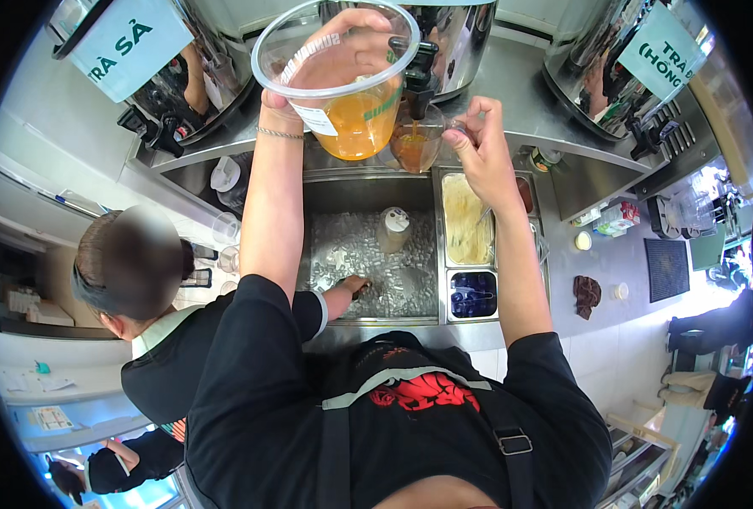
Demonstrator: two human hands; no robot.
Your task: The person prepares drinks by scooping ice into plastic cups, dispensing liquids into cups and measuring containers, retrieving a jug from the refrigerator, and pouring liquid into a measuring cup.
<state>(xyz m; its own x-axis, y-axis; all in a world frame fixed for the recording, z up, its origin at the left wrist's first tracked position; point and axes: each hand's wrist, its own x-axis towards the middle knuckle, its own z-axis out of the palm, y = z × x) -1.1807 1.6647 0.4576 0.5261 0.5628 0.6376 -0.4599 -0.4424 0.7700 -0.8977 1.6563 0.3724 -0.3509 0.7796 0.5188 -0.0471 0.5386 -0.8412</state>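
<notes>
Raised high, my left hand point(341, 54) grips a large clear plastic cup point(354, 121) from behind, seen partly through its wall. Orange liquid fills the cup's lower part, and a white label is stuck on its side. My right hand point(481, 143) holds a small clear measuring cup or pitcher point(418, 143) by its handle. That vessel sits under the black tap point(420, 73) of a steel drink dispenser point(456, 54), and amber liquid runs from the tap into it. The large cup hides part of the dispenser.
Below is an ice bin point(351, 267) with a white-capped bottle point(393, 229) standing in it. A co-worker's hand point(354, 284) reaches in from the left. Right of it are food pans point(467, 223). Two more dispensers point(214, 83) point(589, 83) flank the shelf. A brown cloth point(586, 296) lies on the right counter.
</notes>
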